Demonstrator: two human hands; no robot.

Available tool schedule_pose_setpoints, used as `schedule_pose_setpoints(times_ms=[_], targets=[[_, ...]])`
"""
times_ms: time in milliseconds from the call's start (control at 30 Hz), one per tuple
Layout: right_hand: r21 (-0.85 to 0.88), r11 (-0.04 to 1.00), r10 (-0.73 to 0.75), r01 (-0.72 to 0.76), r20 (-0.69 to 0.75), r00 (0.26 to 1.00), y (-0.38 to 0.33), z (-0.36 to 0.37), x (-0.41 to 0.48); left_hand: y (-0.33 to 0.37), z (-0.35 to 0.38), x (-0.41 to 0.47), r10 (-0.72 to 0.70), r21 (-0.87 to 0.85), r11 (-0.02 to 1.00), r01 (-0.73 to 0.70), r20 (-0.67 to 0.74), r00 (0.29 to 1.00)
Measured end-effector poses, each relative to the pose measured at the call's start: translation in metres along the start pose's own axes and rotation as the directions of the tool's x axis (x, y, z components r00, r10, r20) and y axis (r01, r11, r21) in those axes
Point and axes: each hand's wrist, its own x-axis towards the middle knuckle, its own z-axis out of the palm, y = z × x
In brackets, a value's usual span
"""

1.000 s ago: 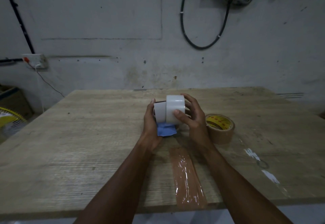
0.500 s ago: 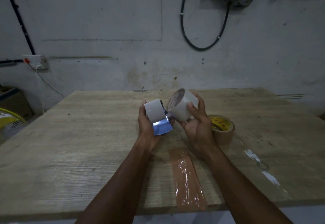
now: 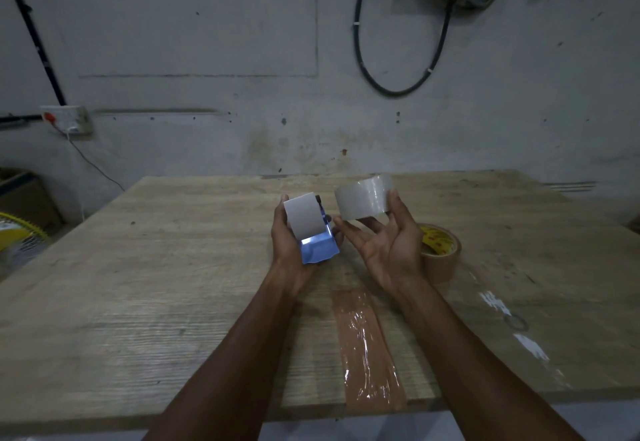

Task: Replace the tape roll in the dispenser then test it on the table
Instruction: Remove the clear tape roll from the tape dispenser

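Note:
My left hand (image 3: pixel 289 250) grips a tape dispenser (image 3: pixel 311 232) above the middle of the wooden table (image 3: pixel 173 284); it has a white drum on top and a shiny blue blade plate below. My right hand (image 3: pixel 388 246) holds a clear tape roll (image 3: pixel 363 199) in its fingertips, palm up, just right of the dispenser and apart from it. A brown tape roll (image 3: pixel 440 250) with a yellow core label lies flat on the table behind my right hand.
A strip of brown tape (image 3: pixel 367 350) is stuck on the table near its front edge. White tape scraps (image 3: pixel 498 305) mark the wood at right. A wall socket (image 3: pixel 65 120), cables and a yellow fan (image 3: pixel 17 236) are at left.
My right hand has pulled the clear roll off the dispenser and moved it right and up, turning palm up. My left hand tilted the dispenser, showing its blue plate.

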Motion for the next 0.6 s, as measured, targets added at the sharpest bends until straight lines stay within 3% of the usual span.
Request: schedule_pose_setpoints(times_ms=[433,600], targets=[[-0.022,1.0,0.013,-0.015,-0.078,0.997,0.0025,-0.0022,0.0025,-0.0057,-0.0047,0.0082,0.009,0.044,0.999,-0.009,0.012,1.0],[-0.031,0.999,0.007,-0.008,-0.052,0.999,0.0013,0.0009,0.0,-0.0041,-0.0019,0.0026,-0.016,0.133,0.991,0.015,0.01,1.0]])
